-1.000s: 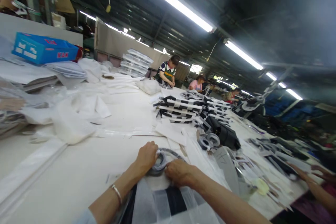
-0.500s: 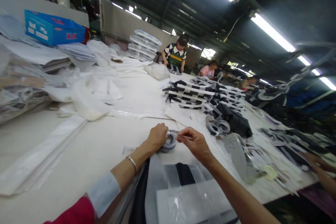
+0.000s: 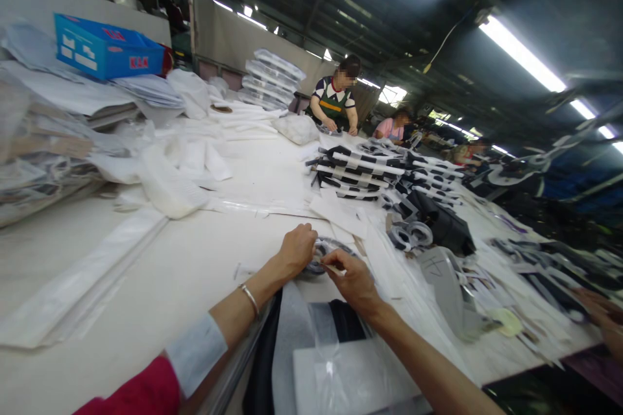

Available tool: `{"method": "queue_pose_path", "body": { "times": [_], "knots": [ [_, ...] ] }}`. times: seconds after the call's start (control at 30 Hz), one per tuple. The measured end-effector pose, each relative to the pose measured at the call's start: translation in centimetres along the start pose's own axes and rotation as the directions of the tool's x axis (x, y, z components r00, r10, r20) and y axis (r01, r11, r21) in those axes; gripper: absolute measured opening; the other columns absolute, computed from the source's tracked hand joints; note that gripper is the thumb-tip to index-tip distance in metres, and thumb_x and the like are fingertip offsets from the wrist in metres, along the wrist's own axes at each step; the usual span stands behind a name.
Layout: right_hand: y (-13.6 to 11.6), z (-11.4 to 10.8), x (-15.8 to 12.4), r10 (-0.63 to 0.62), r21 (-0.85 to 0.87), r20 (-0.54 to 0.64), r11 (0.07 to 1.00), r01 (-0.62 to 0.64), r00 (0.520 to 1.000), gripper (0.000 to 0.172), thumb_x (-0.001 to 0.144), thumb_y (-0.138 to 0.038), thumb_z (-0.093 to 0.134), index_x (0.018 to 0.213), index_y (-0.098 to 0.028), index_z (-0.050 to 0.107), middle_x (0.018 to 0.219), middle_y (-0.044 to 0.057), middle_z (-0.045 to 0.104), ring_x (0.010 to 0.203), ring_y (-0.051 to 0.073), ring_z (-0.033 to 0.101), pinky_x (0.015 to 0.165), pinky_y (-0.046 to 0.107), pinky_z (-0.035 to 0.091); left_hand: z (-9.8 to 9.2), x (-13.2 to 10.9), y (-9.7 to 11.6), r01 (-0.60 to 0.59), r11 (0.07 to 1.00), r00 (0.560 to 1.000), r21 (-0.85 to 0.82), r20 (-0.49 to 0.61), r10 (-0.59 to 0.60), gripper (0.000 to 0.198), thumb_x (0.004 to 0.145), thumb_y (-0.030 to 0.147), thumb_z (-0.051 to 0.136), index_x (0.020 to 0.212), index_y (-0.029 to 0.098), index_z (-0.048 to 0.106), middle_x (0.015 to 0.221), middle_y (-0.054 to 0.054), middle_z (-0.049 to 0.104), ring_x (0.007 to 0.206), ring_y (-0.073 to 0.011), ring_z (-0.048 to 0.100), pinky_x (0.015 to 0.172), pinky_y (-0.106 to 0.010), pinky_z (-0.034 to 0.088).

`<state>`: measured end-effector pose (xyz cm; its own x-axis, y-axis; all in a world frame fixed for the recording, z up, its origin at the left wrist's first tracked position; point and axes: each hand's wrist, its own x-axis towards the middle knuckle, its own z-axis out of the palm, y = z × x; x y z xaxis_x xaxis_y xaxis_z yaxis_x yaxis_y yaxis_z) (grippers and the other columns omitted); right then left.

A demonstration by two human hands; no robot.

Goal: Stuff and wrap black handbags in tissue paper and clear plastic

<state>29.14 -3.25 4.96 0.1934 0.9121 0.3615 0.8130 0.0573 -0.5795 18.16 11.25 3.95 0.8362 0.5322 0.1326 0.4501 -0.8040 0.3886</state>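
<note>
A folded grey and black garment (image 3: 287, 350) lies in front of me, with a white sheet (image 3: 335, 369) and clear film over it. At its far end is a grey collar-like ring (image 3: 318, 266). My left hand (image 3: 298, 249) closes on the left side of this ring, its fingertips partly hidden. On the ring's right side my right hand (image 3: 353, 282) pinches a small pale piece that is too small to name.
Stacks of black-and-white folded garments (image 3: 360, 172) stand ahead. Right of my hands are grey rings (image 3: 418, 233), a black bundle (image 3: 440, 220) and a grey holder (image 3: 440, 279). White sheets and a blue box (image 3: 107, 48) lie left. Co-workers (image 3: 333, 100) work beyond; another person's hand (image 3: 598, 305) is at right.
My right hand has moved in to the ring and slightly down, closer to my left hand. My left hand keeps its place on the ring. The view has shifted slightly.
</note>
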Motion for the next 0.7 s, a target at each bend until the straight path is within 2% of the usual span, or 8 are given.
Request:
{"method": "queue_pose_path", "body": {
  "times": [0.1, 0.17, 0.27, 0.37, 0.47, 0.57, 0.7],
  "knots": [
    [-0.3, -0.1, 0.5, -0.127, -0.166, -0.020, 0.979, 0.122, 0.992, 0.010, 0.086, -0.014, 0.059, 0.081, -0.022, 0.063, 0.083, 0.003, 0.068, 0.082, 0.020, 0.064, 0.078, 0.034, 0.051, -0.1, -0.1, 0.1, -0.011, 1.000, 1.000, -0.002, -0.008, 0.011, 0.014, 0.089, 0.020, 0.056, 0.100, 0.020, 0.065, 0.108, -0.009, 0.062, 0.107, -0.0228, 0.057, 0.088, -0.032, 0.049],
    [-0.3, -0.1, 0.9, -0.189, -0.277, -0.012, 0.944, 0.178, 0.982, 0.013, 0.084, -0.011, 0.060, 0.080, -0.022, 0.064, 0.093, 0.006, 0.069, 0.095, 0.023, 0.062, 0.087, 0.040, 0.049, -0.1, -0.1, 0.1, -0.020, 1.000, 1.000, -0.002, -0.020, 0.020, 0.014, 0.090, 0.019, 0.055, 0.099, 0.020, 0.065, 0.107, -0.009, 0.062, 0.106, -0.0227, 0.057, 0.087, -0.032, 0.049],
    [0.3, 0.2, 1.6, -0.199, -0.344, -0.054, 0.924, 0.169, 0.979, 0.013, 0.081, -0.010, 0.063, 0.081, -0.022, 0.066, 0.114, 0.010, 0.066, 0.112, 0.027, 0.057, 0.097, 0.047, 0.045, -0.1, -0.1, 0.1, -0.034, 0.999, 0.999, -0.001, -0.033, 0.034, 0.017, 0.092, 0.019, 0.050, 0.100, 0.019, 0.065, 0.106, -0.009, 0.062, 0.104, -0.0227, 0.058, 0.086, -0.032, 0.050],
    [1.4, 1.0, 2.4, -0.187, -0.306, -0.108, 0.941, 0.147, 0.976, 0.011, 0.080, -0.011, 0.063, 0.081, -0.021, 0.066, 0.123, 0.012, 0.063, 0.121, 0.028, 0.054, 0.104, 0.051, 0.041, -0.1, 0.0, 0.1, -0.043, 0.999, 0.998, -0.001, -0.036, 0.043, 0.020, 0.093, 0.020, 0.048, 0.103, 0.019, 0.065, 0.105, -0.010, 0.062, 0.104, -0.0230, 0.059, 0.085, -0.032, 0.050],
    [2.6, 1.8, 3.0, -0.182, -0.270, -0.098, 0.951, 0.150, 0.978, 0.014, 0.078, -0.009, 0.060, 0.082, -0.021, 0.066, 0.127, 0.013, 0.062, 0.125, 0.027, 0.052, 0.107, 0.051, 0.040, -0.1, 0.1, 0.0, -0.046, 0.999, 0.998, -0.004, -0.036, 0.046, 0.020, 0.093, 0.019, 0.049, 0.104, 0.019, 0.065, 0.106, -0.010, 0.062, 0.105, -0.0236, 0.058, 0.085, -0.032, 0.050],
    [3.2, 2.0, 3.4, -0.185, -0.265, -0.037, 0.949, 0.169, 0.982, 0.017, 0.078, -0.006, 0.057, 0.083, -0.021, 0.064, 0.127, 0.012, 0.062, 0.124, 0.026, 0.054, 0.108, 0.049, 0.039, 0.1, 0.1, -0.1, -0.048, 0.999, 0.998, -0.014, -0.036, 0.047, 0.021, 0.093, 0.019, 0.049, 0.108, 0.019, 0.064, 0.108, -0.011, 0.063, 0.105, -0.0238, 0.058, 0.087, -0.033, 0.049],
    [3.1, 1.7, 4.0, -0.103, -0.298, 0.089, 0.946, 0.125, 0.991, 0.017, 0.075, -0.005, 0.058, 0.080, -0.021, 0.058, 0.113, 0.009, 0.066, 0.108, 0.023, 0.061, 0.099, 0.040, 0.045, 0.2, 0.0, -0.4, -0.058, 0.998, 0.998, -0.031, -0.037, 0.057, 0.026, 0.091, 0.017, 0.049, 0.114, 0.019, 0.061, 0.110, -0.010, 0.064, 0.108, -0.0236, 0.057, 0.091, -0.034, 0.048]
  ]
}}
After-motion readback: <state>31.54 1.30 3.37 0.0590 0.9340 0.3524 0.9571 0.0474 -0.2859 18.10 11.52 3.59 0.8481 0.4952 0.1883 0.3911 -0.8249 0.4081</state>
